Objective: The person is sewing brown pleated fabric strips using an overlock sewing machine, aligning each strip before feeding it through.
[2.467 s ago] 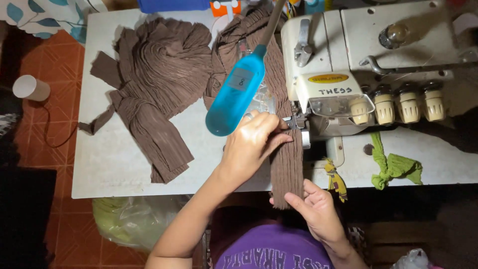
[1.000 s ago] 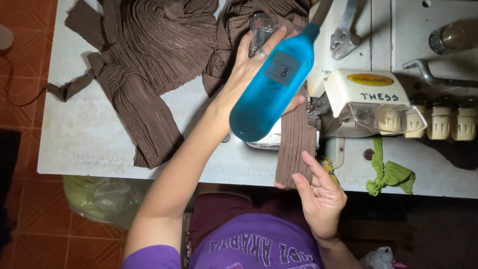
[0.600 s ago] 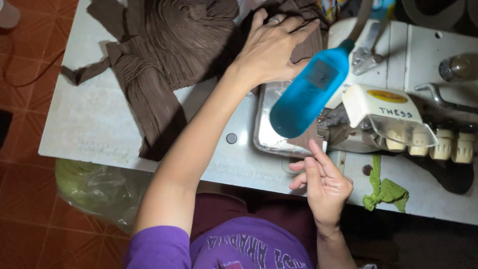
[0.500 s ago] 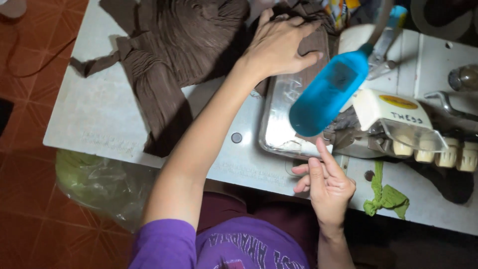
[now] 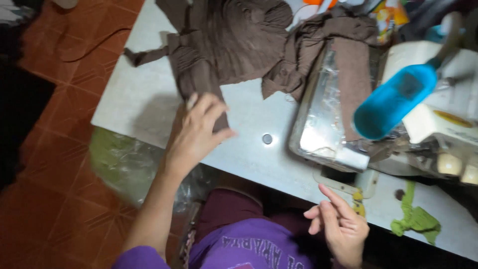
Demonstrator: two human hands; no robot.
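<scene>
My left hand [image 5: 197, 130] hovers with fingers apart over the near tip of a brown ribbed garment [image 5: 219, 42] spread on the grey sewing table [image 5: 144, 104]; it may touch the cloth, but I see no grip. My right hand [image 5: 338, 226] is off the table's front edge above my lap, fingers loosely spread, holding nothing. A brown cloth strip [image 5: 354, 79] lies over the machine's shiny metal plate [image 5: 321, 124]. A blue lamp head [image 5: 393, 102] hangs in front of the white sewing machine [image 5: 438, 129].
A green cloth scrap [image 5: 416, 221] lies on the table at the right. A greenish plastic bag [image 5: 119, 164] sits on the red tiled floor [image 5: 45, 199] under the table's left edge. Colourful clutter crowds the far edge.
My left hand drew back from the cloth pile by the machine to the garment's near tip at the left. My right hand dropped below the table edge. The view swung left.
</scene>
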